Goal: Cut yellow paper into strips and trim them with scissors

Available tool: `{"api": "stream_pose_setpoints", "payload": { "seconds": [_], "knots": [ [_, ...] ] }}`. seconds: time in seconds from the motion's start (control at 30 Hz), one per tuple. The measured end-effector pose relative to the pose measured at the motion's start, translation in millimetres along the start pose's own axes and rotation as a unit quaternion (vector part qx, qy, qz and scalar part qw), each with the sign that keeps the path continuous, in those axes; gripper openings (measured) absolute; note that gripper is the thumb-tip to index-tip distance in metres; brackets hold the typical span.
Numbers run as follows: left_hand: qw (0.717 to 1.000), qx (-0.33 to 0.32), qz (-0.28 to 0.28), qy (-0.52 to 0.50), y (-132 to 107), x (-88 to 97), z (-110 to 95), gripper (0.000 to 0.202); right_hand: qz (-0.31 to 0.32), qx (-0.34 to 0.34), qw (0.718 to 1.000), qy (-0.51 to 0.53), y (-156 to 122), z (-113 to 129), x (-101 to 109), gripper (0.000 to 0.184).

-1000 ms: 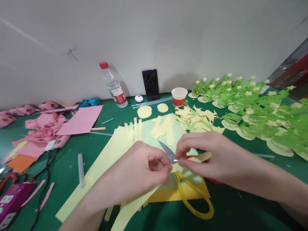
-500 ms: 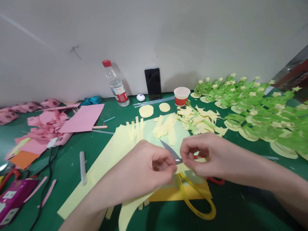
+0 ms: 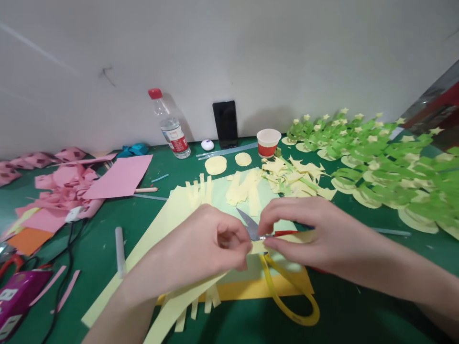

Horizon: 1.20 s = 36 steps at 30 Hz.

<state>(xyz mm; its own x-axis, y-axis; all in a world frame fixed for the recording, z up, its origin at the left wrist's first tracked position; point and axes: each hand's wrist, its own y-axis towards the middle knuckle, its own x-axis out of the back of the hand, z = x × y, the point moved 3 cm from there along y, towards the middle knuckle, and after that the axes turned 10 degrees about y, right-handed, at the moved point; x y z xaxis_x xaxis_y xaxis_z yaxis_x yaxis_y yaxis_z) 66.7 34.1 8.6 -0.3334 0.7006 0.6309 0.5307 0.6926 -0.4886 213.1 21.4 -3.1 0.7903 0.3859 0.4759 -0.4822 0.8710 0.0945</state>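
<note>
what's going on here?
A person holds a pale yellow paper strip stretched between two pinches, left hand and right hand. The scissors lie beneath, apparently in neither hand's grip. Beyond the hands are cut scraps; to the right stand rows of green paper pieces topped with pale stars.

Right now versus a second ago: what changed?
The left hand has eased slightly left, away from the right hand, baring more pale-yellow strip between them; the loose paper below that hand swung left. Nothing visibly grabbed or released. Scissors, bottle and cup stayed put.
</note>
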Motion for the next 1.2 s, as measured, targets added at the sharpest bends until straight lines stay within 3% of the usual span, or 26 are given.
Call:
{"api": "stream_pose_setpoints", "payload": {
  "seconds": [0.2,0.6,0.97,1.03,1.1,1.2],
  "knots": [
    [1.000,-0.007,-0.009,0.029,0.1,-3.2,-5.2,0.021,0.026,-0.054,0.998,0.025,3.9,-5.9,-13.2,0.011],
    [0.996,-0.046,-0.074,0.020,-4.0,2.1,7.3,0.017,0.056,-0.214,0.974,0.048,-3.9,-9.8,13.4,0.008],
    [0.997,0.016,-0.076,0.002,-10.1,13.9,2.5,0.018,0.069,-0.210,0.974,0.044,-3.3,-13.5,42.0,0.012],
    [0.996,0.021,-0.081,0.007,-10.5,15.4,4.0,0.017,0.047,-0.222,0.974,0.013,-6.1,-14.0,51.1,0.013],
    [0.996,0.026,-0.090,0.010,-9.9,16.0,5.4,0.016,-0.031,-0.218,0.974,-0.047,-8.6,-12.0,60.0,0.015],
    [0.995,0.023,-0.096,0.029,-6.9,14.0,4.6,0.017,-0.133,-0.121,0.980,-0.090,-9.3,-3.2,56.6,0.013]
  ]
}}
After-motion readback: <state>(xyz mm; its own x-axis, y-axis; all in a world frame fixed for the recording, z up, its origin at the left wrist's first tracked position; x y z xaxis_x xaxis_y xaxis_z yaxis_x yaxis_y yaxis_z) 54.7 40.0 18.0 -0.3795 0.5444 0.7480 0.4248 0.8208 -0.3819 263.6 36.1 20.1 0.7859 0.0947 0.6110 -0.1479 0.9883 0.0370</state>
